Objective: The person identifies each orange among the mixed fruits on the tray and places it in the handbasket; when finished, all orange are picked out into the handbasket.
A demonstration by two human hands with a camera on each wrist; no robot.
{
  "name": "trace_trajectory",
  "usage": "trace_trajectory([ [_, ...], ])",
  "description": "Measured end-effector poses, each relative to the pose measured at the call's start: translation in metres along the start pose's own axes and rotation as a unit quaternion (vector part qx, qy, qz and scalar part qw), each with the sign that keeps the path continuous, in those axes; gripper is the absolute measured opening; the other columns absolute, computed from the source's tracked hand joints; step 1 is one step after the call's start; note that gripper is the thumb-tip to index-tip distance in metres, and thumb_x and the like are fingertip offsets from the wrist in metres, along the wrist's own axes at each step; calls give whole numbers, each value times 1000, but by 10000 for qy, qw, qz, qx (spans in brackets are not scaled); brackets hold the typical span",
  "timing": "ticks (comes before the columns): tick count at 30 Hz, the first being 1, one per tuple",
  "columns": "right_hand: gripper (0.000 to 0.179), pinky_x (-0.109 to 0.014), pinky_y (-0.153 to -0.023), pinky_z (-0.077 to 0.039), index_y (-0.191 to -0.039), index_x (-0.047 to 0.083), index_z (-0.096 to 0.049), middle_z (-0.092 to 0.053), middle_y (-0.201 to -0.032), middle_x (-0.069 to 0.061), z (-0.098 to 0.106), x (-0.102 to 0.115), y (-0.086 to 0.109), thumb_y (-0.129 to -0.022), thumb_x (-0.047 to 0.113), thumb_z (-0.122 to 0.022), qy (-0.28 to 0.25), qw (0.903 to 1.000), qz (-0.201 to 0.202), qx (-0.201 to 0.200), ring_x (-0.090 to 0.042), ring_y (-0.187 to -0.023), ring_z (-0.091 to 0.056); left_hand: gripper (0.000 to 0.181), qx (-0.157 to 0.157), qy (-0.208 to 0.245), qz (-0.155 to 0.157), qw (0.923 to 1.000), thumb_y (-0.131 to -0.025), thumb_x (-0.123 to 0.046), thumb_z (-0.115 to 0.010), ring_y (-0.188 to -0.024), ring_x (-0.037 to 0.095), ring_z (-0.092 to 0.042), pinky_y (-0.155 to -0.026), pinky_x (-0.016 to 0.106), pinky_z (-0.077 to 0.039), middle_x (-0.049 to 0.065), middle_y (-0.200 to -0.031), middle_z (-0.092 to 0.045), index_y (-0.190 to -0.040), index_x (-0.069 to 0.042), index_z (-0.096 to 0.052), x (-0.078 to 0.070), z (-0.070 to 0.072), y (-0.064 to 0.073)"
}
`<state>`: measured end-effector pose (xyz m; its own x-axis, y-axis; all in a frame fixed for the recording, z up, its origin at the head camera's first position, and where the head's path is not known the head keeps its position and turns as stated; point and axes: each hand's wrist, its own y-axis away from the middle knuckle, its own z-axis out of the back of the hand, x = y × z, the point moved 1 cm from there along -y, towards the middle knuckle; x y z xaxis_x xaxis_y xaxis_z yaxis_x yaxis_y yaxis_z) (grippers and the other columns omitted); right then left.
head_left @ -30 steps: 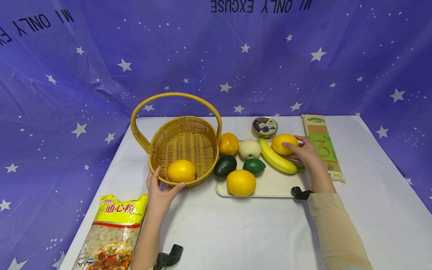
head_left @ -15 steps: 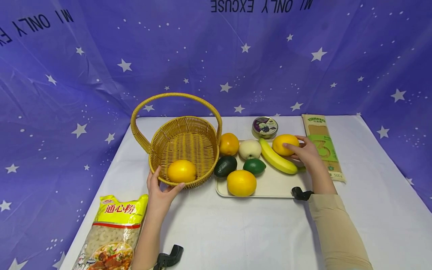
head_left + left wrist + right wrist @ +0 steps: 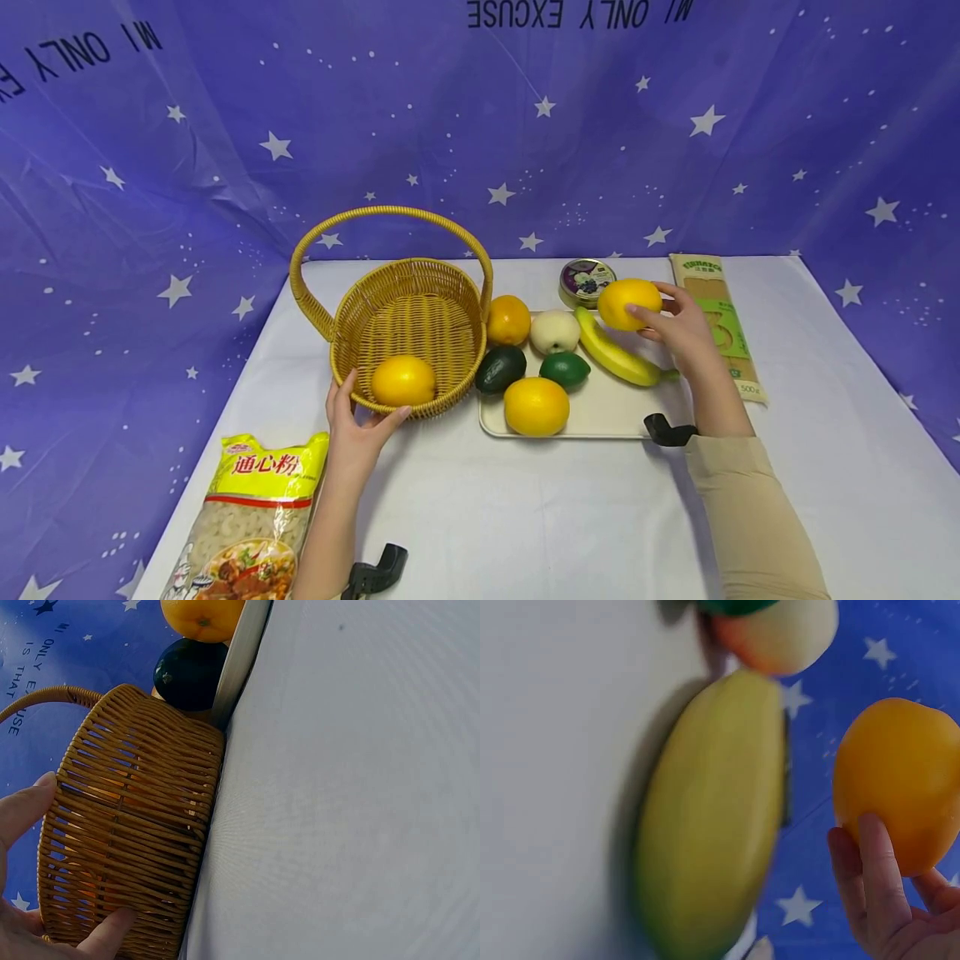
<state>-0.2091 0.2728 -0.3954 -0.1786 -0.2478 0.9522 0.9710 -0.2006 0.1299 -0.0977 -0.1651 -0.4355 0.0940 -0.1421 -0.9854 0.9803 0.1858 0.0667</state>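
My right hand [image 3: 678, 325] grips a yellow lemon [image 3: 628, 304] between thumb and fingers, raised over the tray's far right part. In the right wrist view the lemon [image 3: 900, 780] shows clear of the banana [image 3: 712, 810]. My left hand [image 3: 360, 429] holds the near rim of the wicker basket [image 3: 420, 267], thumb and fingers spread along it. One lemon [image 3: 403, 381] lies inside the basket. On the cream tray [image 3: 615, 421] are another lemon [image 3: 536, 407], an orange [image 3: 508, 320], a pale blushed fruit [image 3: 555, 332], a dark avocado [image 3: 501, 370] and a green lime-like fruit [image 3: 565, 370].
A round tin [image 3: 587, 283] stands behind the tray. A noodle pack [image 3: 712, 317] lies at its right, and a macaroni bag [image 3: 255, 517] at the front left. The basket's tall handle [image 3: 390, 210] arches above it. A starry blue cloth [image 3: 450, 108] hangs behind the table.
My right hand has lifted the lemon up off the tray's far right part, slightly to the left. My left hand and the basket have stayed where they were.
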Motion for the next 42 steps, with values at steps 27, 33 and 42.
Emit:
trace_trajectory([
  [27,69,-31,-81,-55,-142,15,-45,-50,-130,-14,-96,44,53,-82,22,-78,-85,9796,854,1819,-31,-96,-57,101,19,6,11,10000,-82,-12,-79,-143,32,-12,-106,46,-38,0,-158,17,-156,-14,-11,2,1,-1],
  [33,72,-37,-82,-53,-141,21,-46,-52,-127,-9,-123,50,62,-79,32,-81,313,9726,903,2119,-29,-97,-58,100,17,9,-51,10000,-82,-11,-79,-143,32,-11,-106,47,-38,1,-158,16,-156,-13,-11,1,0,0],
  [42,72,-40,-87,-52,-140,21,-47,-51,-128,-7,-153,52,67,-78,31,-82,288,9627,1052,2477,-27,-106,-57,100,12,26,-85,10000,-82,-11,-78,-144,31,-9,-105,48,-38,1,-158,16,-156,-12,-11,0,0,1],
])
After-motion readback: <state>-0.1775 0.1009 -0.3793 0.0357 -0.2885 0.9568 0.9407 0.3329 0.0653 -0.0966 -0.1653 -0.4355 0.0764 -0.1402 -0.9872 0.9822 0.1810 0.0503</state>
